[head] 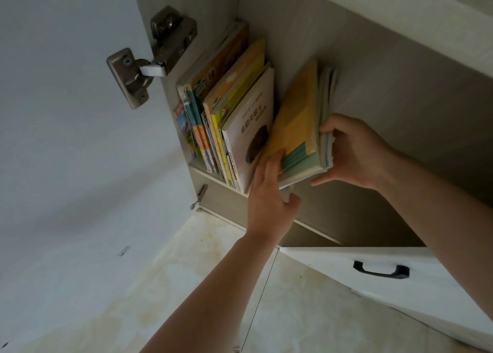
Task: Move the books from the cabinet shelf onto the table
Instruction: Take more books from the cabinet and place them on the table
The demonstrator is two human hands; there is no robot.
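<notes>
Left hand (269,192): fingers laid nearly straight against the left face of a leaning bundle of thin yellow-and-green paperbacks (298,128), thumb spread below the bundle's lower corner; it presses rather than curls. Right hand (352,152): fingers hooked over the bundle's right edge, thumb stretched under its base, so it grips; the bundle is clamped between both hands, tilted rightward, its foot at the front lip of the pale grey-wood cabinet shelf (213,178).

Left of the bundle: a white paperback with a dark oval on its cover (253,128), upright, its cover touching or just beside the bundle's lower left; further left, a row of upright colourful thin books (210,107) reaching the cabinet's side wall. Further left again, a metal door hinge (149,64) on the open white cabinet door (66,112). Below the bundle: a white drawer front with a black handle (380,270), and a pale stained floor (186,286). Table not in view.

Step in hand, as judged: lifting this bundle clear of the shelf. To do it well: squeeze evenly from both sides so the thin inner volumes do not slide out downward; get thumbs under the base before it leaves the lip; draw it straight toward the body, not sideways, so the white paperback is not dragged; that book may topple right once its neighbour goes.
</notes>
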